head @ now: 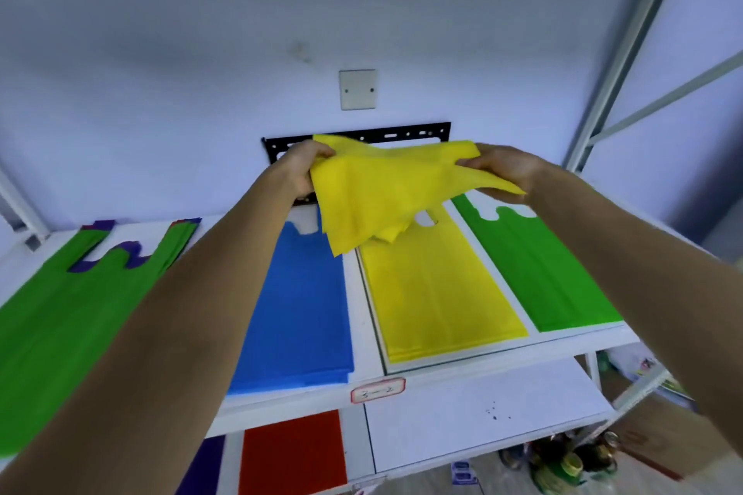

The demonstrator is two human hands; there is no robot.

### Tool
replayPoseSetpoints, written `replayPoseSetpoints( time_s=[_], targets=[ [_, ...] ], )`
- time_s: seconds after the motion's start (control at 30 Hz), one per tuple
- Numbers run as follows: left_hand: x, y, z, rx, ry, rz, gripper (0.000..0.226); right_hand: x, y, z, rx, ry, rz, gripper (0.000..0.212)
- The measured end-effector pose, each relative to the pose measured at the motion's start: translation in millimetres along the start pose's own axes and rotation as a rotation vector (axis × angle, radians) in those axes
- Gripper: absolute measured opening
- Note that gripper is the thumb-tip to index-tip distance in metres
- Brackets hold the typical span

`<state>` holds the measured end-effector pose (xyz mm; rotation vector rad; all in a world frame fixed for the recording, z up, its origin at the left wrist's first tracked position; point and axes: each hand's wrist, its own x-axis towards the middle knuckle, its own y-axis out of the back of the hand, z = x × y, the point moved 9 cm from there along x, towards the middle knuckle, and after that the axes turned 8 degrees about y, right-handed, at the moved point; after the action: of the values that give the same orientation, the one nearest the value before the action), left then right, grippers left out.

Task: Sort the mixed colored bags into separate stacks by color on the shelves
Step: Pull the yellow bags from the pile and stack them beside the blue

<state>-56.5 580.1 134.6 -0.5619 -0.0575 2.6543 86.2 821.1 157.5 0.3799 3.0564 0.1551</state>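
A yellow bag (pixel 374 193) hangs in the air between my left hand (pixel 303 167) and my right hand (pixel 502 171), each gripping an upper corner. It droops above the far end of the yellow stack (pixel 442 301) on the upper shelf (pixel 364 317). A blue stack (pixel 297 317) lies left of the yellow one and a green stack (pixel 538 265) right of it. At the far left lies the mixed pile (pixel 60 317), green on top with purple edges showing beneath.
The lower shelf (pixel 474 414) holds a red stack (pixel 291 454) and a purple stack (pixel 203 466). A black bracket (pixel 386 135) and a wall plate (pixel 358 89) sit on the wall behind. A metal shelf post (pixel 619 64) rises at right. Clutter lies on the floor below right.
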Motion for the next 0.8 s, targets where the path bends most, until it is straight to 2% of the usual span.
replayPoseSetpoints(
  time_s=[0.1, 0.2, 0.33, 0.43, 0.53, 0.67, 0.8],
  targets=[
    [19.8, -25.1, 33.0, -0.077, -0.191, -0.046, 0.045, 17.6, 34.5, -24.1, -0.079, 0.144, 0.092, 0.041],
    [31.7, -43.4, 28.4, -0.094, -0.238, -0.066, 0.050, 22.0, 55.8, -11.3, -0.062, 0.185, 0.122, 0.044],
    [52.4, -59.7, -27.8, -0.021, -0.168, -0.041, 0.054, 20.0, 70.2, 64.0, -0.055, 0.063, 0.109, 0.052],
    [70.3, -65.6, -94.3, 0.030, -0.106, 0.019, 0.054, 7.9, 72.7, 133.8, -0.013, -0.090, 0.099, 0.051],
    [87.9, -64.5, -164.8, 0.109, 0.027, 0.067, 0.055, -4.4, 74.2, 190.4, -0.014, -0.237, 0.054, 0.057],
    [92.0, -59.1, -218.9, 0.181, 0.149, 0.117, 0.057, -17.6, 73.6, 227.7, -0.067, -0.337, 0.033, 0.058],
    [87.4, -58.1, -224.3, 0.202, 0.163, 0.170, 0.061, -20.6, 77.2, 239.5, -0.146, -0.354, 0.054, 0.057]
  ],
)
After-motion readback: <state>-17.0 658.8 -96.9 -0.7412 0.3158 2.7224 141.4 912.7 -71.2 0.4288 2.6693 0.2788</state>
